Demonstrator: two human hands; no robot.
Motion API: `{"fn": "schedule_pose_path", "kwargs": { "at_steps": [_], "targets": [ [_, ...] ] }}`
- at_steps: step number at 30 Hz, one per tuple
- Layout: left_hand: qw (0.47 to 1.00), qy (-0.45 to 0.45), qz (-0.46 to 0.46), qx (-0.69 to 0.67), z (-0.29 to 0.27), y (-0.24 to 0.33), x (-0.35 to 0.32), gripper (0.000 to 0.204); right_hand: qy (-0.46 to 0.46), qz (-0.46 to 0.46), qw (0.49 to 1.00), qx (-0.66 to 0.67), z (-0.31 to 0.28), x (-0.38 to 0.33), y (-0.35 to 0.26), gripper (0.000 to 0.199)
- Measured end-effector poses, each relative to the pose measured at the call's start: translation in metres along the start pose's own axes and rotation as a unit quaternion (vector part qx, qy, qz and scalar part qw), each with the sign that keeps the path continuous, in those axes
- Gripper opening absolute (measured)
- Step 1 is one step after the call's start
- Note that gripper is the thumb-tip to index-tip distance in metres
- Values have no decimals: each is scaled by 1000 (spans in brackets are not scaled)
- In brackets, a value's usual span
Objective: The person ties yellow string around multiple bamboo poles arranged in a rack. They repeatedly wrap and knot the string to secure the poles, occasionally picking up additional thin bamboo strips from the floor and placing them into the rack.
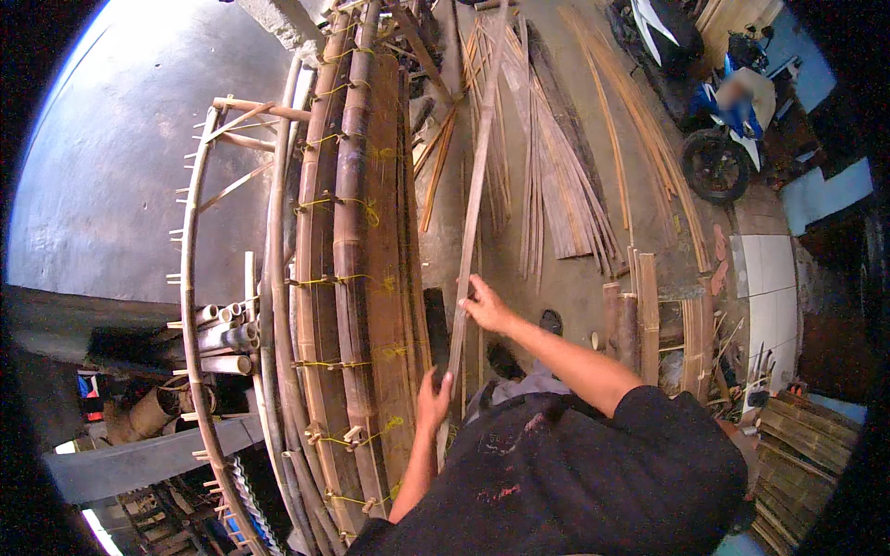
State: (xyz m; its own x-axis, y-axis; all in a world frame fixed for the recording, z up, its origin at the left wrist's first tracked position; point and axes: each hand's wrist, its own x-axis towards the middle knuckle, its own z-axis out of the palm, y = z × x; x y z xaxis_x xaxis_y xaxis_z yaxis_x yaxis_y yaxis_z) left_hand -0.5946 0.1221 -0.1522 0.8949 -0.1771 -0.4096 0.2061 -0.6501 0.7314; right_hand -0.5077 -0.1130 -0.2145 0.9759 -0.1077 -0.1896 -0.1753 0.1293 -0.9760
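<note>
Both hands on 1 long bamboo slat [476, 185], thin, flat, pale tan, running from frame center up to top center. Left hand [432, 400] clamped round the slat's lower end, lower center of frame. Right hand [485, 306] higher up, fingers closed on the slat's edge, w/ the 2 hands apart along its length. Left of the slat: curved bamboo frame [343, 278], thick brown poles bent in an arc, lashed w/ yellow cord [366, 211] at several joints, small pegs sticking off the outer hoop. Short cut bamboo tubes [222, 324] stacked at mid left, hollow round ends showing. More split strips [556, 176] fanned on the dusty concrete floor, upper center. Blue-and-white motorbike [728, 130] upper right. White tiles [768, 287] at right. Black shirt [575, 473] at bottom.
</note>
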Motion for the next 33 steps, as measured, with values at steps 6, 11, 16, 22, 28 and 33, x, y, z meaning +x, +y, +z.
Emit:
{"fn": "schedule_pose_path", "kwargs": {
  "at_steps": [6,11,16,22,28,33],
  "targets": [
    [977,-118,-140,109,27,-79,-46,69,1,34,999,38,-55,40,-38,47],
    [995,-49,-71,46,76,-43,-3,46,75,66,994,39,-89,95,9,57],
    [999,18,-40,13,156,-45,106,37,79,-34,996,39,-119,146,79,53],
    [991,50,124,-30,257,9,319,38,145,95,983,55,-129,106,199,51],
    [988,-47,46,-138,366,-16,472,41,201,168,963,65,-149,144,334,61],
    [987,-60,45,-142,441,-78,523,37,278,142,936,163,-202,211,402,56]
  ]
}}
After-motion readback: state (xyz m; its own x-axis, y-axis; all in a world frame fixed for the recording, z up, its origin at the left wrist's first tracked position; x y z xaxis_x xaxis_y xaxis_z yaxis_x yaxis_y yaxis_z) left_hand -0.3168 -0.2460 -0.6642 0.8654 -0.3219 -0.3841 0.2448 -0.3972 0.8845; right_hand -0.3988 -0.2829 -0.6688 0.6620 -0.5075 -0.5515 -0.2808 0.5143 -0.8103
